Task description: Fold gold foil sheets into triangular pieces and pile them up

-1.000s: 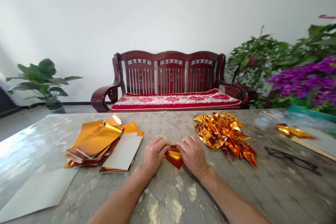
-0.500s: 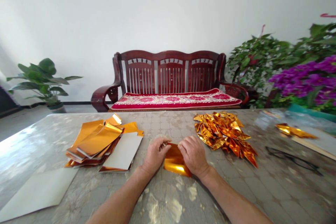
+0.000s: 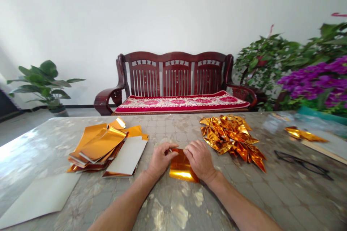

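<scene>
A sheet of shiny gold foil paper (image 3: 183,171) lies on the table between my hands, its near edge curving toward me. My left hand (image 3: 162,158) pinches the sheet's far left corner between thumb and fingers. At the far right corner, my right hand (image 3: 200,158) grips the same sheet with curled fingers, covering part of its right side. To the left lies a loose stack of gold foil sheets (image 3: 104,142), with a sheet showing its white back (image 3: 127,156). A heap of folded gold foil pieces (image 3: 229,133) sits just beyond my right hand.
A large pale sheet (image 3: 40,196) lies at the table's left. Black-framed glasses (image 3: 303,164), a single folded gold piece (image 3: 306,135) and clear plastic (image 3: 276,122) are on the right. Behind the table (image 3: 168,124) stands a wooden bench (image 3: 176,75); potted plants flank it.
Both hands keep their hold on the gold foil sheet and have barely moved. The sheet's near part has shifted very slightly, and the reflection on it differs.
</scene>
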The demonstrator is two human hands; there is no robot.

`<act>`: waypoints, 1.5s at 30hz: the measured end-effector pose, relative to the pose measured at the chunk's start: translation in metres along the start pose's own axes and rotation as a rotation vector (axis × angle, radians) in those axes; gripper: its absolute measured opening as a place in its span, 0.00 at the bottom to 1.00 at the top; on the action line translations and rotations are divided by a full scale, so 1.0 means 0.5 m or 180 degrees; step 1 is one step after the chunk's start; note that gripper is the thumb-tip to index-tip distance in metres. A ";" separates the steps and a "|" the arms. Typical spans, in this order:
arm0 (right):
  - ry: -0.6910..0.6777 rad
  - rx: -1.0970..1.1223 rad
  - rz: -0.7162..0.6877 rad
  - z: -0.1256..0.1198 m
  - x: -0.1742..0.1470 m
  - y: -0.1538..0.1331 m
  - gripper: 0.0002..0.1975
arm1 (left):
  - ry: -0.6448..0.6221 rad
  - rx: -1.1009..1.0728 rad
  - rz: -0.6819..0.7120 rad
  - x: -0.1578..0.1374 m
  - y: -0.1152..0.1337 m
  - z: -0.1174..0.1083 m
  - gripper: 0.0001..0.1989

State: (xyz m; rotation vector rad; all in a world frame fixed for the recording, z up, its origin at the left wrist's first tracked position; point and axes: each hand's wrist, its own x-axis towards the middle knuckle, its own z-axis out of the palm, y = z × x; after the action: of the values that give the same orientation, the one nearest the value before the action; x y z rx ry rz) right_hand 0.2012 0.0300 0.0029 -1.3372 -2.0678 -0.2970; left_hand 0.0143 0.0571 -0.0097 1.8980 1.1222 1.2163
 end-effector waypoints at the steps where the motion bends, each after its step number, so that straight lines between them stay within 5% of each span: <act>1: -0.0003 0.0016 0.0006 0.001 0.000 0.001 0.16 | -0.0003 0.0007 0.0008 0.000 0.001 -0.001 0.11; 12: 0.0073 0.0284 0.0044 0.003 -0.002 0.008 0.14 | -0.0067 0.0084 0.0065 -0.005 -0.005 -0.001 0.16; 17: 0.0107 0.0571 0.0002 0.002 -0.002 0.005 0.07 | 0.0379 0.0301 0.0067 -0.005 -0.019 0.001 0.18; 22: -0.0019 0.1118 0.0721 0.017 -0.009 -0.002 0.04 | 0.0456 0.0844 -0.0011 -0.004 -0.009 -0.007 0.18; 26: -0.0254 0.2023 0.1521 0.036 -0.011 0.000 0.06 | 0.0866 0.1472 0.0425 -0.016 0.030 -0.013 0.20; 29: -0.0175 0.2384 0.1891 0.045 -0.006 0.006 0.09 | 0.0486 0.1493 0.0706 -0.034 0.058 0.000 0.06; 33: -0.0165 0.2767 0.2023 0.045 0.002 0.009 0.12 | -0.0153 0.1095 0.0217 -0.046 0.066 0.035 0.06; 39: -0.0292 0.3266 0.2296 0.045 0.003 -0.017 0.14 | 0.0096 0.0677 -0.0771 -0.027 0.054 0.054 0.13; 45: -0.0425 0.3553 0.2200 0.054 0.001 -0.035 0.12 | 0.0180 0.0489 -0.0885 -0.020 0.045 0.047 0.05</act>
State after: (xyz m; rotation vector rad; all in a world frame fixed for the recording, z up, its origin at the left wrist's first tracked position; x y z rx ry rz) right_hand 0.1751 0.0360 -0.0146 -1.1920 -1.2967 1.0969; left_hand 0.0413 0.0369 -0.0039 1.7521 1.4917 1.0597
